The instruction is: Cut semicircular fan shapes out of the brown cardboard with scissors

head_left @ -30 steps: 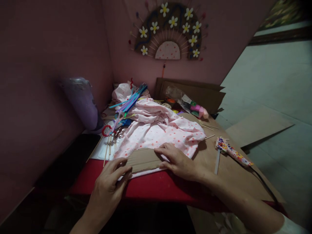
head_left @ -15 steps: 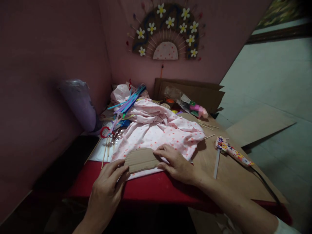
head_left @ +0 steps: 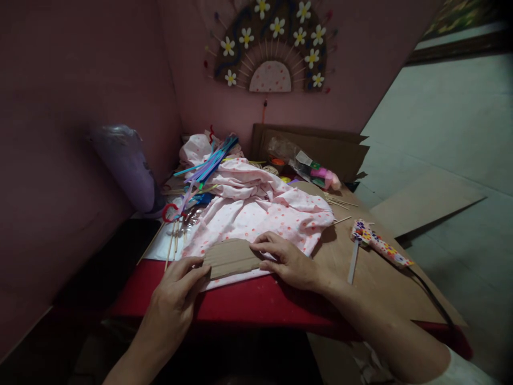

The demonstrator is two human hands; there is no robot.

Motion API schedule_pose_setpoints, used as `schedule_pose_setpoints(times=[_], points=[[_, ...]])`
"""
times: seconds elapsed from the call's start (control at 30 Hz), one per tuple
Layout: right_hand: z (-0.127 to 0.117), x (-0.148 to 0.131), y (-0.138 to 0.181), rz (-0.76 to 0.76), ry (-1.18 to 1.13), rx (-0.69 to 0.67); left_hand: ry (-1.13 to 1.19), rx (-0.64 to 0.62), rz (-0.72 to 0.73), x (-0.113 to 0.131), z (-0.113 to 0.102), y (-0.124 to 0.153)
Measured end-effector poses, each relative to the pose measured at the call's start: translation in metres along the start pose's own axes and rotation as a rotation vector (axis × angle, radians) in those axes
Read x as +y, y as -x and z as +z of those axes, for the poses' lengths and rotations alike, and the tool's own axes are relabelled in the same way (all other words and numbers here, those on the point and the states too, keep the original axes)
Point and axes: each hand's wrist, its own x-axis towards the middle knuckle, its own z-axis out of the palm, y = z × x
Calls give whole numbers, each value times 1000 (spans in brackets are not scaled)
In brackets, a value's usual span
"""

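A half-round piece of corrugated cardboard (head_left: 231, 260) lies at the near edge of a pink dotted cloth (head_left: 256, 214). My left hand (head_left: 176, 291) grips its left corner, with thumb and fingers closed on the edge. At the right end, my right hand (head_left: 285, 262) holds the piece between thumb and fingers. A strip of cloth shows below the straight lower side of the cardboard. Both hands rest close to the front of the red-covered table (head_left: 240, 307).
On the right, a flower-patterned glue gun (head_left: 379, 243) with a cord and a flat metallic strip (head_left: 353, 262) rest on a large cardboard sheet (head_left: 385, 289). Behind the cloth are pipe cleaners (head_left: 212, 160), sticks (head_left: 176, 240) and a plastic bag (head_left: 306, 163). A decorated fan (head_left: 270, 48) hangs on the wall.
The view has shifted slightly, so the whole scene sits a little higher and further left. Both hands keep their hold on the cardboard, which appears a bit flatter.
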Motion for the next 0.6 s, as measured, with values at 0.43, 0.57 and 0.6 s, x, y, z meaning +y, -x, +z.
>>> schedule_pose_setpoints(times=[0.43,0.57,0.6], points=[[-1,-5,4,-18,-17,2,118,25,-83,3,-3,0],[0,-3,4,-23,-13,-11,145,22,-96,4,-4,2],[0,-2,4,-23,-15,-15,163,30,-118,4,-4,2]])
